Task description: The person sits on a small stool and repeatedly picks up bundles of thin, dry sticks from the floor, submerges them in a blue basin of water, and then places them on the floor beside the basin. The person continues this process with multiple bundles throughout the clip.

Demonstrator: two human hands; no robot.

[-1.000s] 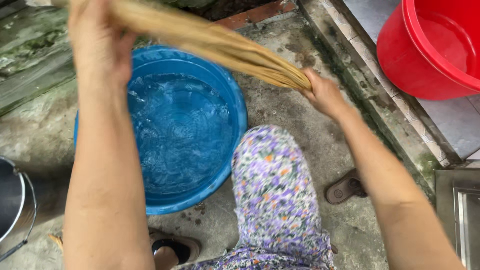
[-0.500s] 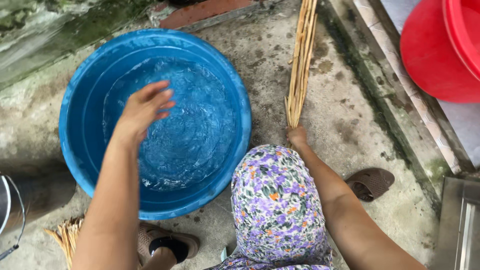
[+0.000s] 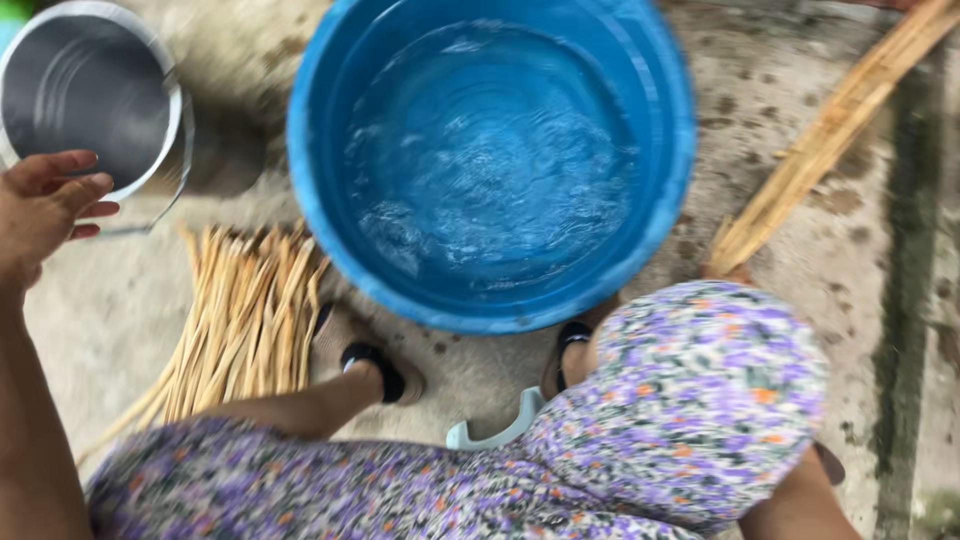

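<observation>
- Our left hand (image 3: 45,205) hovers with loose, spread fingers, holding nothing, just beside the steel bucket (image 3: 90,100) at far left.
- Our right hand is hidden behind the knee; we cannot tell its grip, though the long bundle (image 3: 830,150) slants away from there.
- Cut strips (image 3: 245,320) lie near left, beside the blue basin (image 3: 490,160), handy for soaking, we judge.

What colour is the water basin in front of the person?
Bright blue, filled with rippling water; the basin shows clearly in the head view.
</observation>
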